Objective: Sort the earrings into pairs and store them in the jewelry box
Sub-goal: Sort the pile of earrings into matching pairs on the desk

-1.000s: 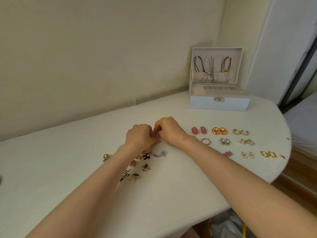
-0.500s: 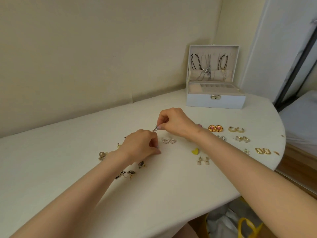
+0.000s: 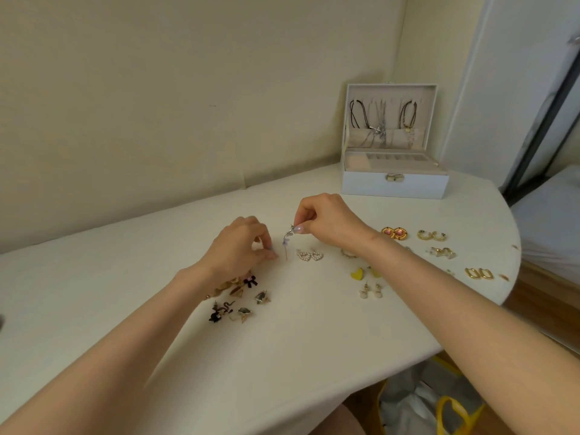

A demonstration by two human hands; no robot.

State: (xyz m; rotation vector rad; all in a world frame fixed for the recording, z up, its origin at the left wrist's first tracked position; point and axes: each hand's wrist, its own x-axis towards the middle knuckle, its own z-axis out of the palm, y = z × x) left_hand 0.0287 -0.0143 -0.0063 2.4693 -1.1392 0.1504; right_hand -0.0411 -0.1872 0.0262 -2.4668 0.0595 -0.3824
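Pinches slender silver dangling earring with lilac petals (image 3: 287, 241) in right hand (image 3: 329, 221), over cream table (image 3: 282, 340), left of pearl heart earrings (image 3: 310, 255). Curls left hand (image 3: 238, 249) just left of it; cannot tell whether around anything. Far right: open white jewelry box (image 3: 394, 183).

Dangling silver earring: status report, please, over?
Right hand pinches dangling silver earring by its top. Left hand curled beside it, grip unclear. White jewelry box open, unobstructed.

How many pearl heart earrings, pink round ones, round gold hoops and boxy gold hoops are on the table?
Pearl heart earrings: 2
Pink round earrings: 2
Round gold hoops: 2
Boxy gold hoops: 2
Total: 8
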